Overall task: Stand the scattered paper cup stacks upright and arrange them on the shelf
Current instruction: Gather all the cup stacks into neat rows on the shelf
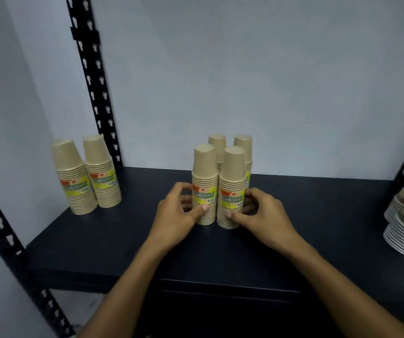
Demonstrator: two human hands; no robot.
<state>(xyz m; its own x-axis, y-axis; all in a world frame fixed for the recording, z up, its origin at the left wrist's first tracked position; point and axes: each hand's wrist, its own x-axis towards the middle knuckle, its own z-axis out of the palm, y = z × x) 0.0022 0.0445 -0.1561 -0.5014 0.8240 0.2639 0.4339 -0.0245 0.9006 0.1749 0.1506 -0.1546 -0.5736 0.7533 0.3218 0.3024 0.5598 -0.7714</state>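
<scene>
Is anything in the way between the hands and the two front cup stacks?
No. The left hand grips the front left stack and the right hand grips the front right stack, fingers curled around each. Nothing visible sits between them.

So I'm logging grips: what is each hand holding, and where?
Left hand grips the front-left cup stack low on its side; right hand grips the front-right cup stack likewise.

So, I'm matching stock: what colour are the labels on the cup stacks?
Yellow with green lettering on the tan paper cup stacks, clearest in the head view.
</scene>
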